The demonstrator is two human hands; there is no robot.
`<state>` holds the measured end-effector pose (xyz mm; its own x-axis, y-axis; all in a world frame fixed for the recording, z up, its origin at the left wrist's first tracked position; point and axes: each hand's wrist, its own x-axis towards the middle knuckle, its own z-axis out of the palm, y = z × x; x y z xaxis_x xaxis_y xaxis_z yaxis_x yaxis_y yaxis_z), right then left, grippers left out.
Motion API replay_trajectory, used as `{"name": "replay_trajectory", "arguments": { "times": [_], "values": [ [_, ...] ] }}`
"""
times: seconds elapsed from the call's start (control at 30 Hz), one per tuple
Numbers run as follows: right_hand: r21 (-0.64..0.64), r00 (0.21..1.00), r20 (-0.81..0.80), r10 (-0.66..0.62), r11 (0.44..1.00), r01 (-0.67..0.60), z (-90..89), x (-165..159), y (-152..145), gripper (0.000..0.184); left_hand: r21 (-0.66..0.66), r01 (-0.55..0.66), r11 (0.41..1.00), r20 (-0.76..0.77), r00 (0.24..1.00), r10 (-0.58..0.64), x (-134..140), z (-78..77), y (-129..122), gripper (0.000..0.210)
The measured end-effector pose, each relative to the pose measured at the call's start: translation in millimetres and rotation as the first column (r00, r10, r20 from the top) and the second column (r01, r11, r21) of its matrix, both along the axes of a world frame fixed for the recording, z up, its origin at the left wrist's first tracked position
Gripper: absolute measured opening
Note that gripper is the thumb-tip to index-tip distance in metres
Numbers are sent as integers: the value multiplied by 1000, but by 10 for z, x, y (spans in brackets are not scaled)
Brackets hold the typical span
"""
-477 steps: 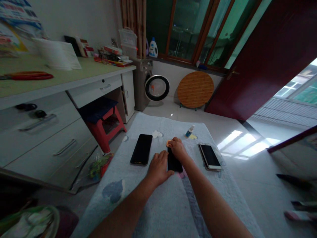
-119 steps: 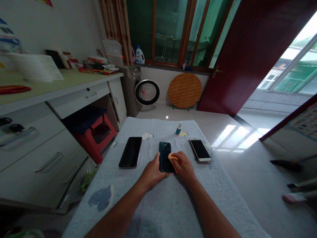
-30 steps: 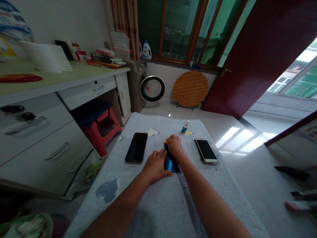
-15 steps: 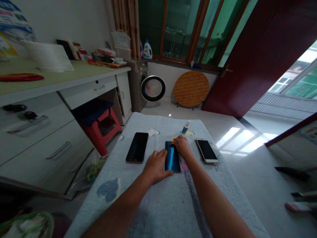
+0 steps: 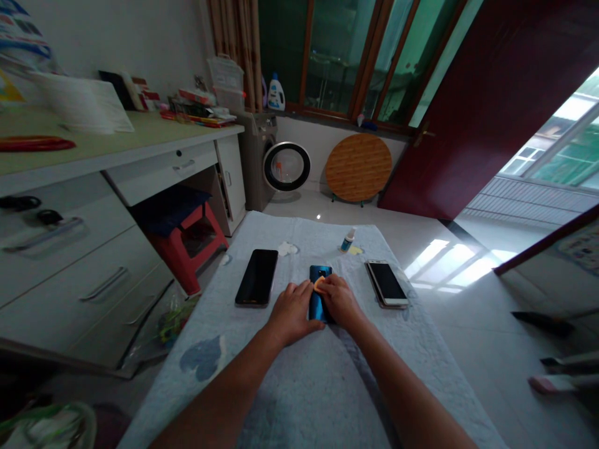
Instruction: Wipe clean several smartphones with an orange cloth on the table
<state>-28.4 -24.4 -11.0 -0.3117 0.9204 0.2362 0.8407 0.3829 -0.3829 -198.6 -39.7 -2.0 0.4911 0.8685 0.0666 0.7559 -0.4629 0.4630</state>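
Note:
A blue phone (image 5: 317,307) lies back side up on the cloth-covered table (image 5: 299,380). My left hand (image 5: 291,313) grips its left side, with the thumb along the bottom edge. Between the fingers of my right hand (image 5: 343,304) is a small orange cloth or pad (image 5: 319,285), pressed on the phone's upper back, below the camera. My right hand covers part of the phone. Left of my hands lies a larger black phone (image 5: 257,278), screen up. To the right, a white-framed phone (image 5: 389,284) rests on what looks like another thin device.
A small spray bottle (image 5: 347,241) stands towards the table's far edge. Left are a desk (image 5: 154,146) and a red stool (image 5: 187,249). Beyond the table, a washing machine (image 5: 259,162) has its door open, and a round wooden tabletop (image 5: 359,167) leans on the wall.
My right hand has slid the orange pad from the phone's top right corner down and left onto its back. My left hand keeps its grip. The view has shifted slightly.

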Motion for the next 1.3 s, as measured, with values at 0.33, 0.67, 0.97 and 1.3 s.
{"name": "replay_trajectory", "arguments": {
  "times": [0.33, 0.67, 0.97, 1.3],
  "values": [
    [-27, 993, -55, -109, 994, 107, -2, 219, 85, 24, -3, 12, 1000, -25, 1000, -12, -11, -48, 20, 85],
    [-19, 982, 145, -118, 992, 122, 65, -29, 611, 28, -39, 10, 999, -10, 1000, -11, -14, 0, 29, 86],
    [-10, 993, 108, 51, 999, -50, 89, -159, 412, 28, -61, -104, 993, 50, 993, 107, 27, -122, 40, 113],
    [-64, 970, 61, 237, 970, -234, 51, -122, -145, 20, -38, -109, 993, 89, 990, 112, 18, -160, 33, 117]
  ]
}}
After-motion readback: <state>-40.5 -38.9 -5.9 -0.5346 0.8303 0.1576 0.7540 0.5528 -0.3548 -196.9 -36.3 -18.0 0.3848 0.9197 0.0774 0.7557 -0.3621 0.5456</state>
